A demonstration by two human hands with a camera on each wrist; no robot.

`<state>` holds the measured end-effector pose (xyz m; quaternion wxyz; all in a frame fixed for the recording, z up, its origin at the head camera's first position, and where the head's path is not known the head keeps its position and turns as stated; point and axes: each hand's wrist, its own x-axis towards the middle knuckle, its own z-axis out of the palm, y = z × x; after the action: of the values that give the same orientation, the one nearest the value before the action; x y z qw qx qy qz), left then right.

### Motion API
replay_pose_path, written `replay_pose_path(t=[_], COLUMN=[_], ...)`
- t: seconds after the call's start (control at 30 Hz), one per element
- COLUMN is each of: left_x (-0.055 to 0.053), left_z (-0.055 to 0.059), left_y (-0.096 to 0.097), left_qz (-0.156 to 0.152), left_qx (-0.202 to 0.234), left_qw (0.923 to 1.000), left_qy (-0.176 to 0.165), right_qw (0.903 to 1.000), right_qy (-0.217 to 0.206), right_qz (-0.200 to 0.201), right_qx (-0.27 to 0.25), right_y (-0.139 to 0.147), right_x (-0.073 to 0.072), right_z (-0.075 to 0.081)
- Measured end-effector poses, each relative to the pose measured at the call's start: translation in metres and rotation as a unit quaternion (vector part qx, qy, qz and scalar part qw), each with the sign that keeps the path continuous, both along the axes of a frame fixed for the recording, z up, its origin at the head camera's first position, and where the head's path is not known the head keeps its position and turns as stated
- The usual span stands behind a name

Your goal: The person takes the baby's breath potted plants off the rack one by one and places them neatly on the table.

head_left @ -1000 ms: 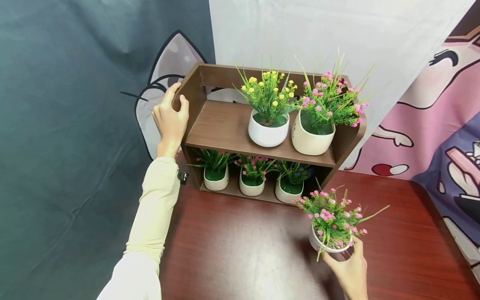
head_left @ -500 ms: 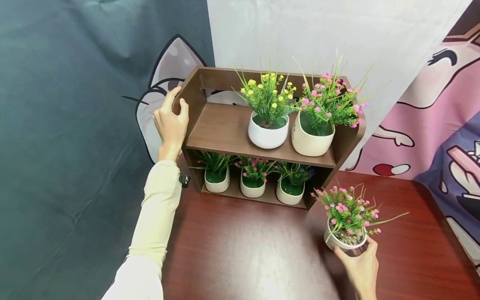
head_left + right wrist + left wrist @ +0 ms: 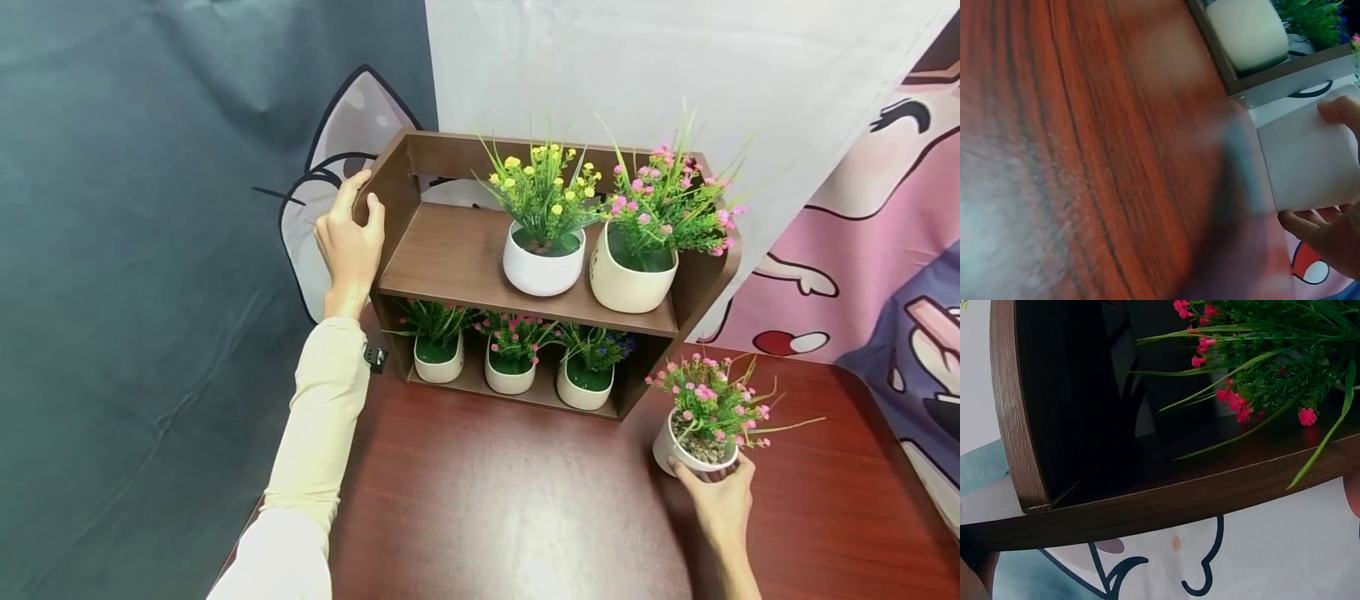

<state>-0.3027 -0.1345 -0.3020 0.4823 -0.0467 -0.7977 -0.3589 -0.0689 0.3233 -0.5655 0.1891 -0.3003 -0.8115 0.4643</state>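
Note:
My left hand (image 3: 351, 246) grips the left side panel of a two-tier brown wooden shelf (image 3: 450, 250), thumb on the near side of its edge. In the left wrist view the shelf's lower board (image 3: 1166, 500) and a red-flowered plant (image 3: 1260, 369) show, with only a sliver of hand at the corner. To the shelf's right, my right hand (image 3: 720, 500) holds a white flowerpot (image 3: 671, 450) of pink flowers by its near side, thumb and fingers spread around it. The right wrist view shows the pot's smooth wall (image 3: 1310, 156), its base close over the tabletop.
On the top tier stand a yellow-flowered plant in a white pot (image 3: 543, 262) and a pink-flowered one in a cream pot (image 3: 633, 275). Below are three small cream pots, the middle one (image 3: 510, 379) pink-flowered. The glossy red-brown table (image 3: 495, 483) ends against printed cloth (image 3: 862, 250) at right.
My right hand has carried the pink-flowered pot rightward and slightly farther back, lowering it toward the table beside the shelf. The left hand stays on the shelf panel.

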Motion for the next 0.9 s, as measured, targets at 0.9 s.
replay_pose_path(t=[0.9], left_x=[-0.002], left_z=[0.000], left_y=[-0.001], left_qz=[0.008], left_qx=[-0.022], left_qw=[0.9996], left_qy=[0.016], right_qw=[0.9995], right_qy=[0.024], right_qz=[0.016], right_qx=[0.008], right_y=[-0.018], right_x=[-0.062], right_z=[0.021])
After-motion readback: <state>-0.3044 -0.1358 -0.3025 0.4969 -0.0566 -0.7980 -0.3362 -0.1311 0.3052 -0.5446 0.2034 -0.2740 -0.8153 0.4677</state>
